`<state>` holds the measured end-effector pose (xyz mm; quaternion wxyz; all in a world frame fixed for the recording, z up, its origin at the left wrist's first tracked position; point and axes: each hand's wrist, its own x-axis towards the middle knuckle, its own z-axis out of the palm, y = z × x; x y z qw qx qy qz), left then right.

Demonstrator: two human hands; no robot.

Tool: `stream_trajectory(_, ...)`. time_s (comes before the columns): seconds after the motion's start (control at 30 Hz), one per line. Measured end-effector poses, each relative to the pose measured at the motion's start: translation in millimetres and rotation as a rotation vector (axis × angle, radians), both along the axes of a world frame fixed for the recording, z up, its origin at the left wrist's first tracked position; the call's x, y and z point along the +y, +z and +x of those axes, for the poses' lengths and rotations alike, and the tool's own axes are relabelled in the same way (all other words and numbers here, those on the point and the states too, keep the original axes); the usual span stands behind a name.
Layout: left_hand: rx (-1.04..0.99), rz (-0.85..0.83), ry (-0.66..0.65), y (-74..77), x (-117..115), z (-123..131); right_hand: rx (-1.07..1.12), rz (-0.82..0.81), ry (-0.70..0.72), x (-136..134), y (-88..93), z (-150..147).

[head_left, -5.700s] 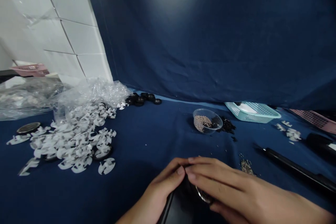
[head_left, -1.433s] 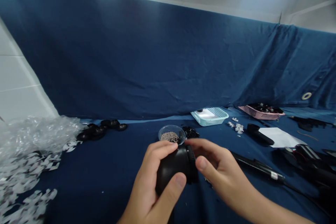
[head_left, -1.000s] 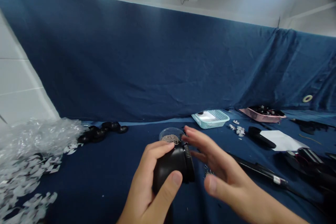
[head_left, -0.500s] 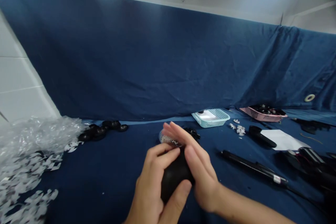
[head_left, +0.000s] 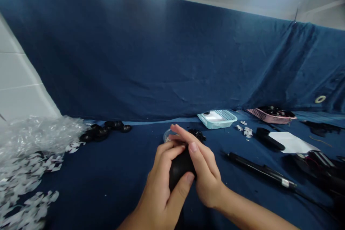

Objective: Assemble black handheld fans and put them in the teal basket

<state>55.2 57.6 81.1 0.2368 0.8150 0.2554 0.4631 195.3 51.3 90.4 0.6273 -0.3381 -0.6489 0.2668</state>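
A smooth, rounded black part (head_left: pixel 182 167) sits between my two hands above the blue cloth, mostly covered by them, so its exact kind cannot be made out. My left hand (head_left: pixel 165 179) wraps round its left side, thumb across the near face. Against its right and upper side presses my right hand (head_left: pixel 206 167), fingers held together and stretched forward. Just beyond the fingertips is a clear round dish (head_left: pixel 166 136), partly hidden, with small metal pieces. A heap of small black parts (head_left: pixel 198 135) lies beside it.
To the right lie a corded black electric screwdriver (head_left: pixel 261 170), a black handset-like piece (head_left: pixel 269 139) and white paper (head_left: pixel 293 143). Behind are a light-blue basket (head_left: pixel 221 124) and a pink basket (head_left: pixel 272 118). Plastic wrap (head_left: pixel 40 133), white cut-outs (head_left: pixel 29 183) and black round parts (head_left: pixel 99 133) lie left.
Both hands and the black part have shifted slightly up in the view. My right hand has slid a little over the part, covering more of it and the dish.
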Motion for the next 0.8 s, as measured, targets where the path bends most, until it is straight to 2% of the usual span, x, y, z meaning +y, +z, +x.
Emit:
stream_trajectory(0.07,0.041,0.053,0.045,-1.2,1,-2,0.1,-0.115,-0.012,1,1.6,-6)
stream_trajectory(0.17,0.087,0.069,0.079,0.5,3,-5,0.279,-0.177,0.082,8,4.4,-8)
stream_trajectory(0.23,0.106,0.034,0.041,1.2,2,-4,0.422,-0.191,0.159,16,6.0,-4)
stream_trajectory(0.33,0.075,-0.038,-0.034,-2.0,-5,0,0.626,-0.19,0.198,29,8.7,0)
stream_trajectory(0.4,0.006,-0.073,0.025,-5.8,-12,3,0.765,-0.172,0.239,34,11.4,0)
stream_trajectory(0.47,-0.069,-0.081,0.136,-8.8,-18,5,0.882,-0.137,0.275,38,14.6,-2)
stream_trajectory(0.53,-0.08,-0.076,0.169,-9.6,-22,5,0.968,-0.102,0.279,40,17.1,-4)
stream_trajectory(0.67,-0.006,-0.035,0.124,-6.6,-25,3,1.027,-0.108,0.248,45,17.9,-5)
stream_trajectory(0.73,0.001,0.02,0.18,-4.9,-26,4,0.992,-0.144,0.223,48,16.4,-5)
stream_trajectory(0.8,-0.012,0.132,0.291,-4.2,-24,6,0.893,-0.217,0.181,50,14.7,-3)
